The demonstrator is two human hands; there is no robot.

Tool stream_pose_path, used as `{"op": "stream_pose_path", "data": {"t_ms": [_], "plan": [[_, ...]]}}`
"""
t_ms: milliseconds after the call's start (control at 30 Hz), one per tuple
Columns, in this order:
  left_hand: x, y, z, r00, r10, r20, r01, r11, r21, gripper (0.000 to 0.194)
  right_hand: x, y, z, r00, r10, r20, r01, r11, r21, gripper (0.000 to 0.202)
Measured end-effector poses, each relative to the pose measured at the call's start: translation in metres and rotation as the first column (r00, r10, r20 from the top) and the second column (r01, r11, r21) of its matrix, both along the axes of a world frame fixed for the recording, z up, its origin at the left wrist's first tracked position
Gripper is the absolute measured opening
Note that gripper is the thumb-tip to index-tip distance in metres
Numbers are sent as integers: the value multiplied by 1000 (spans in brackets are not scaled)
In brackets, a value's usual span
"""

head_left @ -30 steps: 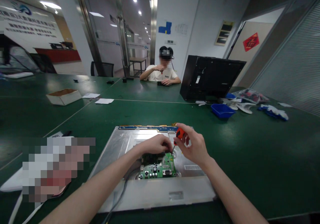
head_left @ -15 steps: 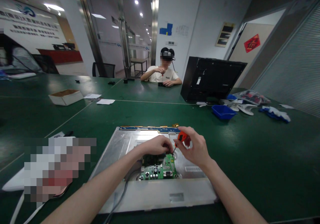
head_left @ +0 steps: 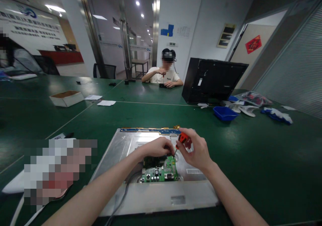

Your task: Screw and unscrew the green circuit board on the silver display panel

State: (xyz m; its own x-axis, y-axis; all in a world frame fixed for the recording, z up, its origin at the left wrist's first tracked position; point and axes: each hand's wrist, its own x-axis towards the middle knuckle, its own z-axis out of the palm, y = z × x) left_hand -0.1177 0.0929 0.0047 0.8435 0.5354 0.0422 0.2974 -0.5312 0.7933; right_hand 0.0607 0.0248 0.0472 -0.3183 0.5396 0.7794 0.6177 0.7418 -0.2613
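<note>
The right hand (head_left: 198, 149) pinches an orange screwdriver (head_left: 183, 138), tilted apparently to reach the far-right corner of a green circuit board (head_left: 161, 173). The left hand (head_left: 161, 146) curls close beside it — perhaps for steadying, its grip unclear. The board lies just below both hands — on a metal panel (head_left: 114, 153).

At my two o'clock, the red paper (head_left: 253, 44) on the pale door (head_left: 244, 64) reads 福; at ten, the wall sign (head_left: 27, 26) carries Chinese lettering too blurred for me, like the glass door (head_left: 138, 24) lettering at eleven and the white label (head_left: 194, 171) on my metal panel (head_left: 148, 199)
</note>
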Motion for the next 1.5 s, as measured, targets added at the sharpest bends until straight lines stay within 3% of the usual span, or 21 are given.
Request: {"op": "stream_pose_path", "data": {"t_ms": [133,267,400,500,567,700,800,933,1067,1300,1433,1500], "plan": [[0,1,-1,1000,-6,14,6,1000,-1,32,1,3,-1,999,-41,-9,41,998,40,32],[0,0,-1,1000,7,10,-7,1000,-11,33,4,3,14,979,-161,125,160,987,16,25],[0,-1,1,1000,24,-5,-24,1000,-8,35,1,6,45,842,-296,451,301,952,62,27],[0,-1,0,1000,22,-7,-22,1000,-6,36,-7,10,65,726,-356,588,380,921,89,37],[-1,0,-2,1000,24,10,-23,1000,-13,35,-12,10,74,729,-281,623,347,938,17,36],[0,1,-4,999,14,32,-14,1000,1,32,-15,7,84,818,-9,575,160,964,-212,12],[0,1,-3,1000,13,26,-13,1000,-3,32,-14,6,86,830,73,553,118,946,-302,19],[0,1,-2,1000,5,-3,-5,1000,14,30,-15,7,87,745,-35,666,255,937,-237,7],[-1,0,-3,1000,10,11,-10,1000,-5,29,-19,5,88,629,-138,765,383,911,-151,25],[1,-4,2,999,44,-10,-44,999,1,20,-13,-3,95,736,68,673,211,922,-324,10],[1,-4,1,999,52,-10,-52,998,-19,17,-15,3,91,695,-56,716,313,921,-231,9],[1,-3,-2,999,44,-2,-44,998,-33,18,-16,5,90,653,-114,748,364,914,-178,20]]}}
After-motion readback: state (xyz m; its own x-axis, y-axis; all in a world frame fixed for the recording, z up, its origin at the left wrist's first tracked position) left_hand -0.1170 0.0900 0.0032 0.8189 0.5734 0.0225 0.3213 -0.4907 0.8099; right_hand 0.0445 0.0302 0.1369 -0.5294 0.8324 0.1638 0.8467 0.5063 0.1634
